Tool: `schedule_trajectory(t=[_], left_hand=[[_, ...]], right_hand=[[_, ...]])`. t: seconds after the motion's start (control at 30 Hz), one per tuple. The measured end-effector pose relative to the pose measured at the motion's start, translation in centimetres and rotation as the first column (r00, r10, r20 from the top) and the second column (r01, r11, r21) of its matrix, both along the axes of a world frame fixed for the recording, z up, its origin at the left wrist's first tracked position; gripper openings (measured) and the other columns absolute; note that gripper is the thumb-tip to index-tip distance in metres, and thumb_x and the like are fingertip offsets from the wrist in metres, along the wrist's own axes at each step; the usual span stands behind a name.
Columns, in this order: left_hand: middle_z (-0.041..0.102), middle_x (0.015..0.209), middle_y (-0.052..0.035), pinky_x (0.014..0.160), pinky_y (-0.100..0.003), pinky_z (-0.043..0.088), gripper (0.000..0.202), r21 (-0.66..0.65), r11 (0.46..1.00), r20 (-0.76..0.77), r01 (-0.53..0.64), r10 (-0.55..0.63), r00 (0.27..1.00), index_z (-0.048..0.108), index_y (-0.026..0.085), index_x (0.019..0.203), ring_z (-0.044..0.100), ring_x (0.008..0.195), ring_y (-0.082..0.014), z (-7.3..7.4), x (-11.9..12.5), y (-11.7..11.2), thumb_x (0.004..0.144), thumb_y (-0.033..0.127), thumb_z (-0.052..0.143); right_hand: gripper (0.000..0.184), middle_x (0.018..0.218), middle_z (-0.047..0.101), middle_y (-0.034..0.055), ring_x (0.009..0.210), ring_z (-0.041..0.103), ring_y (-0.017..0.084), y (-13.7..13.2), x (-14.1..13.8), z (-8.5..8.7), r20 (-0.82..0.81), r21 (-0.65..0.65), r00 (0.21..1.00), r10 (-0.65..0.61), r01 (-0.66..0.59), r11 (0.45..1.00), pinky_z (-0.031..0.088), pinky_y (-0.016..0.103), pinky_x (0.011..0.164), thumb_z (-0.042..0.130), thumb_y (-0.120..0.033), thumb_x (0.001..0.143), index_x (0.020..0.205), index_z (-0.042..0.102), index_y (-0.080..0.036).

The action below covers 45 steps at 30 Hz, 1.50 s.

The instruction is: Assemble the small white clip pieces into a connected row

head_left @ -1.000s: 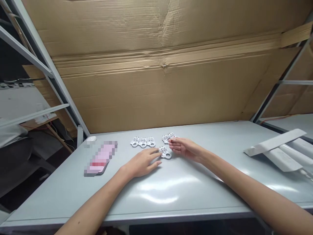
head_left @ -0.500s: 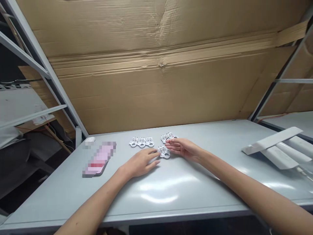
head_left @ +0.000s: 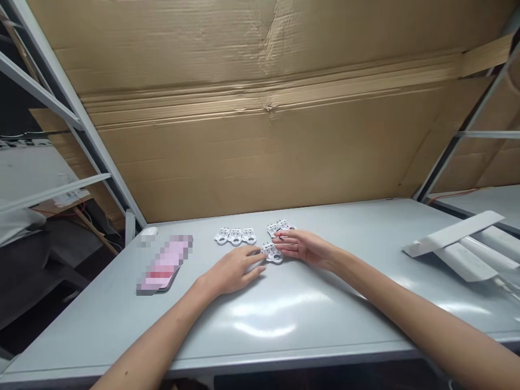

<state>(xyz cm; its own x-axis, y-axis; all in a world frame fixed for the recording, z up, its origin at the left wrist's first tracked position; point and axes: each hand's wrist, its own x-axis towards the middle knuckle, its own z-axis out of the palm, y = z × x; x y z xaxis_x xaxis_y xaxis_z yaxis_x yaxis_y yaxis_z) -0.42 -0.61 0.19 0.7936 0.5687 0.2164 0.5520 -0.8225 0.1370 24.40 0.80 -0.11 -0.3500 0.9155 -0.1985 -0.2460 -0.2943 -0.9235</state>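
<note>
Plastic part (head_left: 273, 252), small and white, lay on the grey counter (head_left: 284, 319) between the left hand (head_left: 231, 272) and the right hand (head_left: 303, 248), fingertips close on either side; any grip could not be told. Three like parts (head_left: 235, 236) sat in a row behind, a small cluster (head_left: 281, 228) to their right.

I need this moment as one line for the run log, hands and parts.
left hand: open, beside white flat piece | right hand: open, beside same piece | surface: grey table
</note>
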Motion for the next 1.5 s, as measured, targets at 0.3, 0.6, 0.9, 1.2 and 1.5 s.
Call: schedule_trajectory(t=[0.3,0.6,0.9,1.2,1.5], left_hand=[[0.057,0.134,-0.0105,0.100,-0.040,0.046,0.038,-0.020,1.000,0.006,-0.008,0.008,1.000,0.056,0.023,0.134,0.056,0.119,-0.0266,0.3,0.1,-0.2,0.101,0.035,0.041],[0.054,0.139,-0.0108,0.101,-0.042,0.045,0.038,0.001,1.000,0.001,-0.020,0.020,1.000,0.056,0.024,0.134,0.053,0.124,-0.0281,0.5,0.0,-0.4,0.101,0.037,0.042],[0.052,0.142,-0.0097,0.113,-0.045,0.032,0.042,-0.027,0.990,0.003,0.138,-0.138,0.990,0.053,0.024,0.137,0.046,0.132,-0.0261,1.3,0.9,-1.6,0.100,0.040,0.044],[0.049,0.145,-0.0084,0.115,-0.042,0.030,0.046,-0.053,0.997,-0.038,0.055,-0.057,0.998,0.049,0.021,0.140,0.043,0.135,-0.0256,1.4,1.0,-1.7,0.100,0.042,0.045],[0.047,0.147,-0.0088,0.120,-0.043,0.021,0.050,-0.044,0.999,-0.028,-0.001,0.000,1.000,0.047,0.019,0.141,0.038,0.139,-0.0251,0.7,0.8,-0.3,0.098,0.045,0.046]], right_hand=[[0.029,0.110,0.073,0.0104,0.104,0.067,0.026,0.9,2.4,1.2,0.346,0.363,0.928,-0.141,0.007,0.932,0.054,0.038,0.090,0.067,-0.042,0.084,0.101,0.073,-0.019],[0.020,0.097,0.075,0.0062,0.085,0.067,0.027,2.3,5.8,0.6,0.710,0.675,0.396,-0.583,-0.146,0.723,0.049,0.038,0.074,0.058,-0.024,0.081,0.095,0.073,-0.025],[0.020,0.095,0.072,0.0064,0.087,0.064,0.026,2.7,5.8,0.0,0.766,0.643,0.279,-0.579,-0.303,0.704,0.047,0.034,0.072,0.053,-0.020,0.080,0.077,0.071,-0.024],[0.024,0.106,0.071,0.0091,0.095,0.065,0.026,2.3,5.2,0.0,0.734,0.679,0.310,-0.604,-0.331,0.655,0.049,0.036,0.080,0.048,-0.024,0.090,0.097,0.070,-0.020],[0.022,0.106,0.069,0.0111,0.097,0.063,0.025,-1.6,-0.2,0.3,0.764,0.641,0.478,-0.434,-0.642,0.421,0.050,0.039,0.083,0.050,-0.025,0.094,0.105,0.068,-0.020]])
